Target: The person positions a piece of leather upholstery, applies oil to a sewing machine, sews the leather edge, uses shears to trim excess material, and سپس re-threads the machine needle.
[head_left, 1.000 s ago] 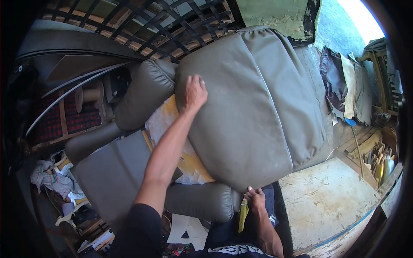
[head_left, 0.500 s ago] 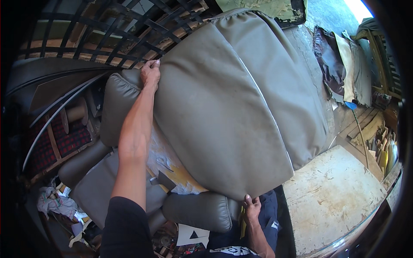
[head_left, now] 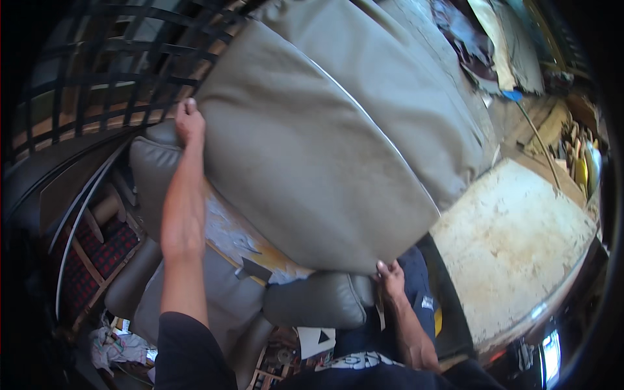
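Observation:
A large grey-brown leather-look upholstery cover (head_left: 305,149) spreads across the middle, with a thin white line along its seam and soft creases on its surface. My left hand (head_left: 190,121) is closed on its far left edge, thumb up. At the near corner, my right hand (head_left: 391,281) pinches the cover's lower edge between thumb and fingers. Beneath the cover's near left side shows a seat base (head_left: 237,231) with whitish and yellow patches. A padded grey armrest (head_left: 315,300) lies beside my right hand, and another padded piece (head_left: 153,172) sits by my left forearm.
Black webbing straps (head_left: 123,65) cross a wooden frame at the far left. A worn pale board (head_left: 513,253) stands at the right. Behind it are a blue-headed stick (head_left: 539,140) and hanging material scraps (head_left: 465,39). A spool (head_left: 107,211) and crumpled cloth (head_left: 120,344) lie at left.
The whole view has shifted, and the pale board now appears higher. My left hand shows farther left, my right hand slightly higher. Both still hold the cover's edge.

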Demonstrator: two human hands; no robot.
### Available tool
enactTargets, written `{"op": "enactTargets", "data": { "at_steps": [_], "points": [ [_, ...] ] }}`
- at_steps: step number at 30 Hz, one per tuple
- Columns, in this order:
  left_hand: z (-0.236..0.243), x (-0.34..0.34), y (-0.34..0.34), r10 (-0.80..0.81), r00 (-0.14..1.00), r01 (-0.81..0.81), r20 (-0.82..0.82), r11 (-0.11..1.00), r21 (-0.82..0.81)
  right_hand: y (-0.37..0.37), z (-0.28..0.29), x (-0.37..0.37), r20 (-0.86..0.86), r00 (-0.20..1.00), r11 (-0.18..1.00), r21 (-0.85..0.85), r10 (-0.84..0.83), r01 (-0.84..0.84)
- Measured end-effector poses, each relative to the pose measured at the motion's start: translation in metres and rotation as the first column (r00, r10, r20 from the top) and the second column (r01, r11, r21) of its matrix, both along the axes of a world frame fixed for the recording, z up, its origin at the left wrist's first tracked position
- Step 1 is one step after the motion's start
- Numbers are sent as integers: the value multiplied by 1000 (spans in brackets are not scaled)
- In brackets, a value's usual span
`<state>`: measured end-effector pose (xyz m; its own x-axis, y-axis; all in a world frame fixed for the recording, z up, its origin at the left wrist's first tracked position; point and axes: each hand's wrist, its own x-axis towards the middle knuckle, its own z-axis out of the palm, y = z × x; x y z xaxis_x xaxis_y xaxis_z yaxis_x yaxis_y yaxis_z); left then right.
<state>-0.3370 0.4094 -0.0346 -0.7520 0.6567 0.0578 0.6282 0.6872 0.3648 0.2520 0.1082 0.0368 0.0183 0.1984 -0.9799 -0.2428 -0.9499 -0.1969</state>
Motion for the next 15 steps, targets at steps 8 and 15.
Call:
{"op": "enactTargets", "data": {
  "at_steps": [8, 15],
  "points": [
    [-3, -11, 2, 5, 1000, -5, 9, 1000, -19, 5, 0, 3, -56, 996, 997, -6, -76, 75],
    [84, -65, -10, -20, 912, -96, 410, 961, 260, -6, 24, -3, -72, 997, 998, 56, 21, -17]
  ]
}}
